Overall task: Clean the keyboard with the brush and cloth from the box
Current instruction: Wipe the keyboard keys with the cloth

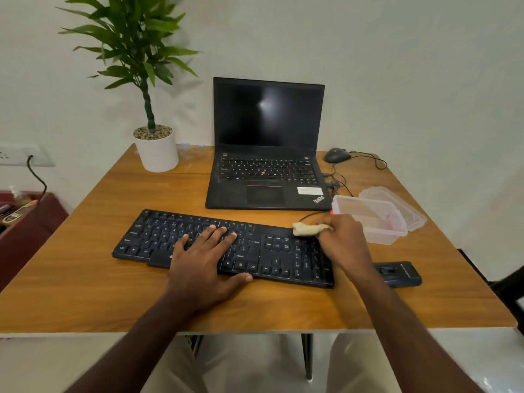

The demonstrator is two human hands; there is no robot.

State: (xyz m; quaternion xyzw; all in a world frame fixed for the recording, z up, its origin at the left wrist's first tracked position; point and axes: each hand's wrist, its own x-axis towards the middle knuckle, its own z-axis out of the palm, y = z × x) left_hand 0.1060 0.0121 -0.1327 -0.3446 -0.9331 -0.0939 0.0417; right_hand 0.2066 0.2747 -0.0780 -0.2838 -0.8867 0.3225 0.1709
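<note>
A black keyboard [147, 236] lies across the middle of the wooden table [85, 279]. My left hand [204, 253] rests flat on its middle keys, fingers straight and spread. My right hand [343, 239] grips a small beige cloth [304, 229] against the keyboard's upper right corner, over the number pad. A clear plastic box [374, 219] stands just right of that hand, with something pinkish inside it that I cannot make out. Its lid [397, 199] lies behind it. No brush is plainly visible.
An open black laptop [266, 143] sits behind the keyboard. A potted plant [156, 148] stands at the back left, a wired mouse [336, 155] with loose cables at the back right. A dark flat device [397, 273] lies right of the keyboard.
</note>
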